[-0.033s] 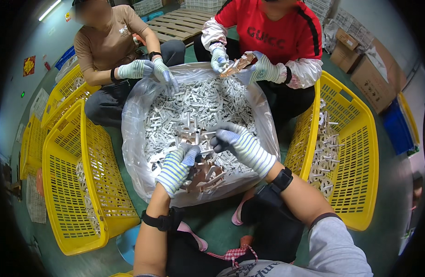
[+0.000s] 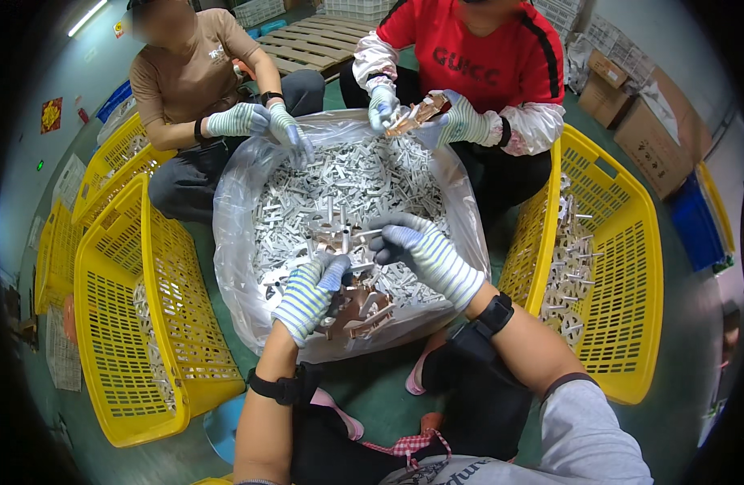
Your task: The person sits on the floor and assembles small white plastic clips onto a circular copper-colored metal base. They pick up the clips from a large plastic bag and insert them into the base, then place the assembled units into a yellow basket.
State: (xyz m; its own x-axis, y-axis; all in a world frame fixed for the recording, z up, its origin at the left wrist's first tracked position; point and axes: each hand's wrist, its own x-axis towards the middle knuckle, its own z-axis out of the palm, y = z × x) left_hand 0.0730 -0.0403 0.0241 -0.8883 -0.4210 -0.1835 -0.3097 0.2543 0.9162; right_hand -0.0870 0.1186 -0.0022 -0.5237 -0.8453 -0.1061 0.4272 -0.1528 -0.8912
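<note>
My left hand [image 2: 307, 297], in a striped knit glove with grey fingertips, is closed on a copper-coloured metal piece [image 2: 357, 305] with silvery prongs, low over the near part of a large lined bin. Its fingers hide part of the piece. Just beyond it, several silvery upright posts [image 2: 343, 220] stand close to the fingertips. To the right, my right hand [image 2: 429, 255], gloved alike, has its fingers bent together at the end of a short silvery rod [image 2: 365, 233]. Heaped small whitish metal pieces [image 2: 372, 174] fill the bin, whose clear plastic liner [image 2: 233, 234] drapes over the rim.
Yellow slotted baskets stand at the left [image 2: 117, 339] and right [image 2: 623, 323], with metal parts inside. Across the bin sit two gloved co-workers; the one in red [image 2: 485, 48] holds a copper-coloured piece [image 2: 416, 113]. Cardboard boxes [image 2: 651, 145] and a wooden pallet [image 2: 307, 44] lie behind.
My right fingers have shifted very slightly around the rod. Otherwise the hands and the pieces look the same.
</note>
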